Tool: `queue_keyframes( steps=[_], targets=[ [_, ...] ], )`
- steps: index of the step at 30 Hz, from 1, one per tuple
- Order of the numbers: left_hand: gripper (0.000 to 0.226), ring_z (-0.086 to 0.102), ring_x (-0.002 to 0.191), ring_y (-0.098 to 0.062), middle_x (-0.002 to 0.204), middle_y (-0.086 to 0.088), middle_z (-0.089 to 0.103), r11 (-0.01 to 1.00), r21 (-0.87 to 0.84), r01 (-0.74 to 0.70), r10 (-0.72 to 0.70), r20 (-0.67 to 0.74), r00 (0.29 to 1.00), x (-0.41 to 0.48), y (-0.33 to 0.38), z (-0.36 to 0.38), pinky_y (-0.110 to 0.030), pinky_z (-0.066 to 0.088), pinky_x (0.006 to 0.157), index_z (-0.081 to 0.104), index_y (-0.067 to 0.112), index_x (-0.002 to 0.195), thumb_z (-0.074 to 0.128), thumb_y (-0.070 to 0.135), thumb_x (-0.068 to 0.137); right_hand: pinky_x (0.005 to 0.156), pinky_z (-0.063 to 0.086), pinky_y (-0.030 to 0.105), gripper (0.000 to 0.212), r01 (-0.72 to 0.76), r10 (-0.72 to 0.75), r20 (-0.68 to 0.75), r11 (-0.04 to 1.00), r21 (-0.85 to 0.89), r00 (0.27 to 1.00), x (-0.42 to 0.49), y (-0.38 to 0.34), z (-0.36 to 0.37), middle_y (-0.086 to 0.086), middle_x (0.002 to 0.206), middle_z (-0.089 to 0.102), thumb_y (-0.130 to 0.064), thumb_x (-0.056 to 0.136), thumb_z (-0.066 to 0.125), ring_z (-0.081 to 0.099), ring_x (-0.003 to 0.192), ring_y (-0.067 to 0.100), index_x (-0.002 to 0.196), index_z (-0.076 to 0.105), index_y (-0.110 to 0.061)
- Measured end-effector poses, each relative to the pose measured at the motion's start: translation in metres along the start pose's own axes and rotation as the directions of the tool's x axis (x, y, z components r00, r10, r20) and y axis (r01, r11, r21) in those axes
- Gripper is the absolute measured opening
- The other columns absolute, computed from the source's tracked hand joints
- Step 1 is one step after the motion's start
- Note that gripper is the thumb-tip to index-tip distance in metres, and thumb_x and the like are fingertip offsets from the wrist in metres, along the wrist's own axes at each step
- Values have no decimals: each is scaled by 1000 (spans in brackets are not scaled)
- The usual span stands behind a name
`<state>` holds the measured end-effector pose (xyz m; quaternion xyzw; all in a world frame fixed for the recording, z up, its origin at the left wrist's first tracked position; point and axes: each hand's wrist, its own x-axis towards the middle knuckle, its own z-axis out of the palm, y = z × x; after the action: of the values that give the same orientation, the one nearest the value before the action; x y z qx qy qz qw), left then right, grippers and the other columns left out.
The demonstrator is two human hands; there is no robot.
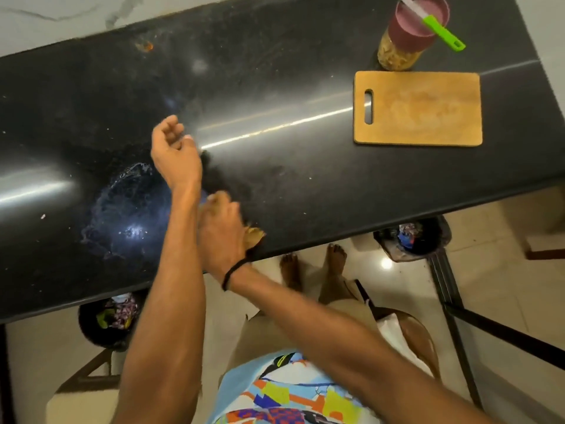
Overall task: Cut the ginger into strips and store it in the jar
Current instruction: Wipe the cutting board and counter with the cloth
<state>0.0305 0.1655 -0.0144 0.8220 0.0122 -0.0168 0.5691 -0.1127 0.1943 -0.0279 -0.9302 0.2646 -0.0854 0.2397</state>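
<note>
Evidently the task is close to complete. The jar (397,58) stands at the far right of the black countertop (290,185), just behind the wooden cutting board (428,111); pale yellow-brown strips, judged to be the cut ginger, fill its glass body, and its pink lid (412,21) is on. A green-handled knife (443,33) lies across the lid. The board carries only a faint stain, with no piece of ginger visible on it. The left hand (171,145) is raised over the middle of the counter, fingers loosely curled, nothing in it. The right hand (220,228), with a black band at the wrist, lies low at the near edge of the counter on top of some thin brown scraps (255,235), which show from beneath it right at the edge. The hand is blurred, so it cannot be determined whether the fingers clasp the scraps or merely press on them. Whether these are ginger peel cannot be confirmed. A waste bin (411,240) sits on the floor below the counter, to the right of the scraps. Judgement: cutting and storing appear done; what is left is clearing the scraps and putting away the knife. A wet smear (122,209) marks the counter to the left.
</note>
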Motion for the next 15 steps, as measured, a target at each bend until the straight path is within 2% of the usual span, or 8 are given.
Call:
queue_keyframes(
  steps=[2, 4, 6, 7, 9, 11, 13, 15],
  targets=[
    [36, 65, 96, -5, 108, -7, 66, 1000, 20, -8, 8, 7, 1000, 1, -1, -4, -20, 53, 86, 62, 13, 116, 56, -2, 83, 102, 41, 35, 51, 52, -52, 145, 999, 9, 988, -15, -12, 20, 17, 148, 36, -30, 102, 24, 46, 123, 24, 147, 32, -5],
    [36, 64, 96, -3, 108, -7, 66, 999, 39, -20, 19, 22, 1000, 1, -2, -5, -21, 54, 86, 61, 14, 116, 57, -2, 84, 105, 35, 34, 58, 79, -70, 137, 995, -61, 988, -9, 3, 27, 16, 160, 12, -29, 101, 20, 37, 130, 24, 153, 16, -2],
    [37, 64, 95, -3, 106, -7, 66, 999, 44, -19, 18, 29, 999, 0, -4, -2, -22, 54, 86, 62, 10, 118, 56, -3, 83, 95, 36, 36, 58, -20, 20, -5, 989, -147, 1000, 7, 32, 13, 15, 156, 21, -30, 99, 32, 44, 119, 25, 151, 24, -5],
    [38, 64, 95, -4, 106, -7, 66, 999, 43, -9, 8, 32, 999, -3, -5, 0, -23, 55, 86, 62, 8, 118, 56, -3, 82, 90, 37, 37, 58, -138, 124, -95, 977, -160, 988, 16, 51, -1, 15, 151, 30, -33, 98, 39, 46, 112, 25, 149, 30, -8],
    [39, 65, 94, -4, 105, -6, 67, 999, 49, 3, -6, 56, 998, -11, -5, 8, -23, 54, 87, 63, 7, 118, 55, -4, 81, 86, 39, 40, 56, -404, 368, -226, 904, -139, 902, 28, 103, -37, 15, 140, 39, -36, 96, 44, 45, 103, 27, 146, 35, -11],
    [40, 65, 95, -3, 104, -3, 68, 999, 47, 4, -9, 99, 995, -22, -2, 16, -25, 54, 90, 64, 12, 117, 56, -3, 81, 84, 45, 39, 54, -582, 525, -346, 809, -81, 778, 29, 161, -73, 17, 133, 41, -34, 97, 46, 45, 99, 27, 144, 35, -10],
    [40, 66, 98, -6, 104, -1, 68, 999, 32, -3, -2, 134, 991, -31, 0, 22, -27, 54, 90, 63, 18, 115, 56, -3, 82, 82, 48, 40, 51, -674, 613, -436, 738, 20, 658, 27, 206, -103, 19, 126, 42, -28, 97, 49, 44, 97, 26, 141, 40, -4],
    [41, 66, 98, -6, 105, 0, 68, 1000, 16, -7, 4, 149, 989, -34, 1, 25, -25, 54, 88, 63, 20, 116, 58, -3, 83, 82, 51, 41, 44, -683, 673, -441, 711, 166, 593, 28, 207, -107, 14, 123, 43, -26, 98, 48, 45, 98, 23, 136, 45, -4]
  ],
)
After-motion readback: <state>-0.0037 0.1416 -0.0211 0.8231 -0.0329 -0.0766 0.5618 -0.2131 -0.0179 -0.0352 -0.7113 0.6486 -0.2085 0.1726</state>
